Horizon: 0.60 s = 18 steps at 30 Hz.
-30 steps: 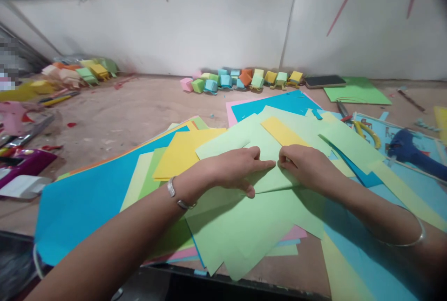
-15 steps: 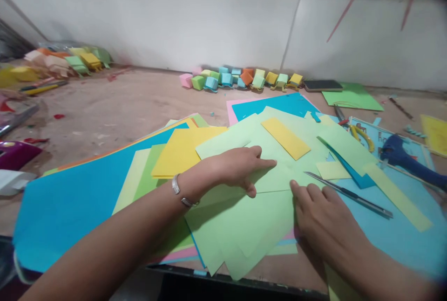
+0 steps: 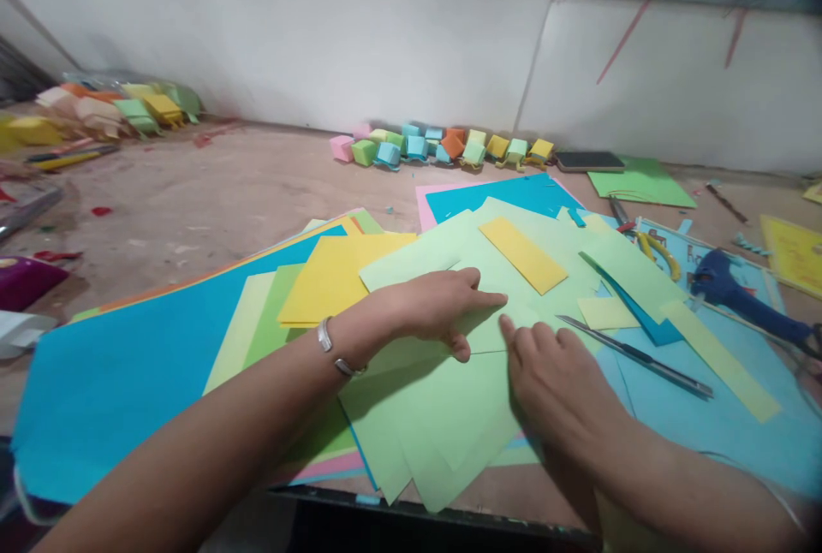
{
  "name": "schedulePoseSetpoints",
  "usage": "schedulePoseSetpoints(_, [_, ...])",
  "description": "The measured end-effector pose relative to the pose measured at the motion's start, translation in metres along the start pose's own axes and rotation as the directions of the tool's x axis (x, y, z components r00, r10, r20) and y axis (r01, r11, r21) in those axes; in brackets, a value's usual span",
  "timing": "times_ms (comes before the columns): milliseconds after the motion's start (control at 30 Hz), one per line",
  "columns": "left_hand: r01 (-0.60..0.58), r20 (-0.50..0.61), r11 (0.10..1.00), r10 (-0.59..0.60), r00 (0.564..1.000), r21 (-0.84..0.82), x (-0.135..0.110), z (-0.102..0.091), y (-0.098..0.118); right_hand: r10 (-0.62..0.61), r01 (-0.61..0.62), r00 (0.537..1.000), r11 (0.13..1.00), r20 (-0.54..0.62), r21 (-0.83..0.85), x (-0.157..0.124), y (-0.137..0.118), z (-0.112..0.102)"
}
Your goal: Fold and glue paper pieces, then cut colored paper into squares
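Note:
My left hand [image 3: 443,305] rests on a light green sheet of paper [image 3: 468,390], its index finger stretched out and thumb spread away. My right hand [image 3: 558,373] lies just to the right, index fingertip touching the same paper close to the left one, its other fingers bent and the thumb hidden. A straight edge line in the paper runs between the two hands. Beyond them a yellow paper strip [image 3: 523,255] lies on the green sheets. Right of my right hand is a slim craft knife [image 3: 635,358], its blade pointing left. Neither hand holds anything I can see.
Blue paper [image 3: 147,365] and a yellow sheet [image 3: 347,275] spread at left. Yellow-handled pliers [image 3: 660,253] and a dark blue tool handle [image 3: 751,296] lie at right. Small folded paper boxes [image 3: 417,146] line the wall near a phone [image 3: 587,161].
My right hand has slid left and slightly away from me over the green paper, bringing its fingertip close to my left index finger. My left hand stays in place.

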<state>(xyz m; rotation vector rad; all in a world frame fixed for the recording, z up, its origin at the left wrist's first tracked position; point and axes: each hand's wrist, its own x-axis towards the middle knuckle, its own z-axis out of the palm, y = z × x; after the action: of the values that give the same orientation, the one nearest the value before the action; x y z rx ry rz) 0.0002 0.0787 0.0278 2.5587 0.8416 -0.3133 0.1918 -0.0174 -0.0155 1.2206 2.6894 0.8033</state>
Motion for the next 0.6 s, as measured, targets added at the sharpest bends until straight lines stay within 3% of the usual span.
schedulePoseSetpoints(133, [-0.005,-0.006,1.000,0.005,1.000,-0.009,0.001,0.001,-0.003,0.077,-0.066,0.995,0.985,0.065,-0.157,-0.009,0.021,0.007])
schedulePoseSetpoints(233, [0.007,0.009,1.000,-0.006,1.000,-0.014,0.001,-0.001,-0.002,0.141,-0.116,0.981,0.976,0.132,-0.185,-0.009,0.028,-0.006])
schedulePoseSetpoints(333, [0.014,0.019,1.000,-0.014,1.000,-0.010,0.000,-0.004,0.002,0.161,-0.143,0.983,0.973,0.091,-0.182,-0.003,0.022,-0.018])
schedulePoseSetpoints(467, [0.021,0.024,1.000,-0.021,0.999,-0.003,-0.001,-0.007,0.004,-0.024,0.025,0.999,0.998,0.020,-0.059,-0.001,0.004,-0.017])
schedulePoseSetpoints(600, [0.007,0.016,1.000,-0.007,1.000,-0.009,-0.001,-0.006,0.003,-0.181,0.178,0.983,0.983,0.039,0.053,0.001,-0.009,-0.019])
